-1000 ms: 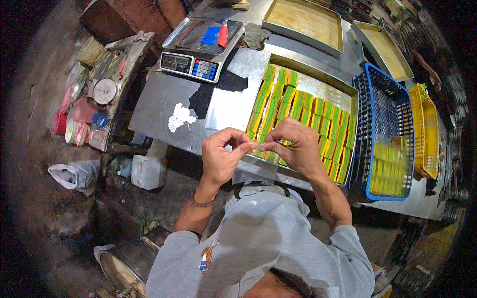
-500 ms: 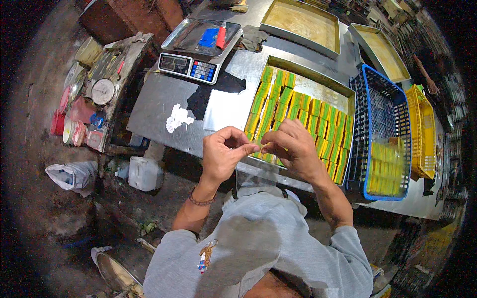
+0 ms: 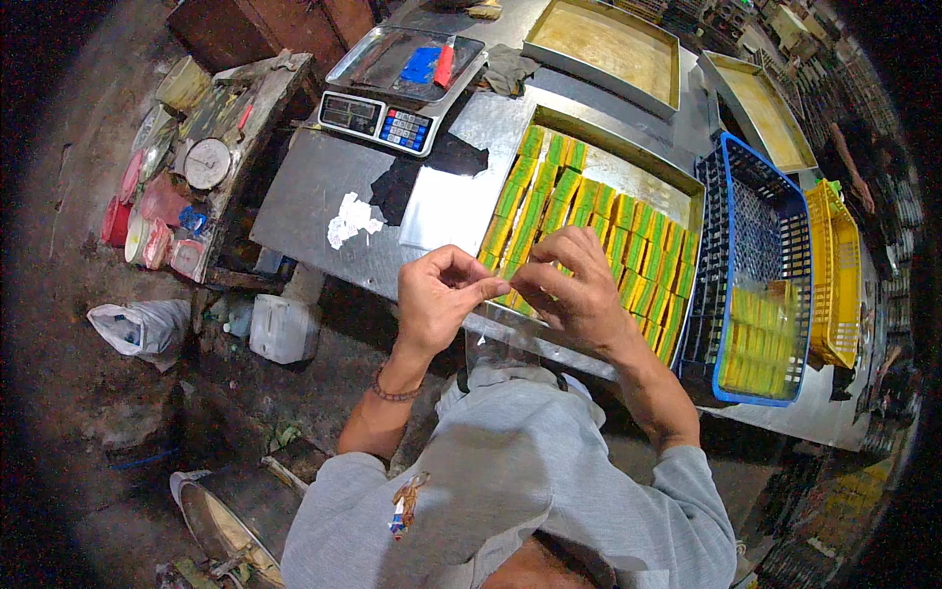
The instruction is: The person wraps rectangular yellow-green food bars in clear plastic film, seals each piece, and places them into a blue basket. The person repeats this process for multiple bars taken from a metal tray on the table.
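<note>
Just in front of my body, both hands meet at the fingertips over the near edge of the tray. My left hand (image 3: pixel 438 299) pinches with thumb and index finger, and my right hand (image 3: pixel 574 285) pinches close beside it. Between and below them hangs a thin clear plastic bag (image 3: pixel 502 350), faint and hard to make out. Beyond my hands, a metal tray (image 3: pixel 628 137) holds rows of green-and-yellow layered cake slices (image 3: pixel 564 201), partly hidden by my right hand. Left of the tray lies a stack of clear plastic bags (image 3: pixel 437 208).
A digital scale (image 3: pixel 402 83) carries a blue and a red piece. Right of the tray stand a blue crate (image 3: pixel 726 265) with wrapped cake slices and a yellow crate (image 3: pixel 832 275). Two shallow trays (image 3: pixel 603 49) lie behind. A cluttered side table (image 3: pixel 235 118) stands left.
My hands stay pinched together and shift only slightly. The plastic below them looks fainter. The whole view has tilted a little.
</note>
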Demonstrator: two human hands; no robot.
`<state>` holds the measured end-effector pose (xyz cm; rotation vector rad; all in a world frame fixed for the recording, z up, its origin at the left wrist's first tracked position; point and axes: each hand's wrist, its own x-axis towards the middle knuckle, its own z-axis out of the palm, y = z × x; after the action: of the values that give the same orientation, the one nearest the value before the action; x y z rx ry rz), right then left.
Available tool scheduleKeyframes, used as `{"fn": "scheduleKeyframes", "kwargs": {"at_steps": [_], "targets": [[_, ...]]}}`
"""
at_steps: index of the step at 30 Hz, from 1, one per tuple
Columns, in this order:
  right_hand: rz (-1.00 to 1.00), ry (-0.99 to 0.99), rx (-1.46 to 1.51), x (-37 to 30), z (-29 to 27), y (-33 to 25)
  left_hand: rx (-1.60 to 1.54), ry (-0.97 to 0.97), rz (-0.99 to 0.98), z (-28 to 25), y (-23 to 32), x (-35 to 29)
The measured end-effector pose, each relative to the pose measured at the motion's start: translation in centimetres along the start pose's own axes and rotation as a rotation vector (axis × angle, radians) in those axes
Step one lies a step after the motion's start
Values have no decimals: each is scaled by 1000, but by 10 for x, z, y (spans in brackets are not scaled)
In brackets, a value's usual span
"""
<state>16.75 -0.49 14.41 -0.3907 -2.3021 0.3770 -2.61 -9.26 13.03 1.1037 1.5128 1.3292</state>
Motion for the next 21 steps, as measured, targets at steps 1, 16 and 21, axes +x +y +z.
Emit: {"fn": "scheduleKeyframes", "kwargs": {"at_steps": [1, 16, 21], "targets": [[40, 12, 27, 0, 1, -1, -21, -2, -2, 0, 0, -1], [33, 11, -4, -5, 5, -6, -3, 41, 15, 1, -8, 1], [278, -232, 203, 0, 13, -7, 187, 95, 237, -9, -15, -2]]}}
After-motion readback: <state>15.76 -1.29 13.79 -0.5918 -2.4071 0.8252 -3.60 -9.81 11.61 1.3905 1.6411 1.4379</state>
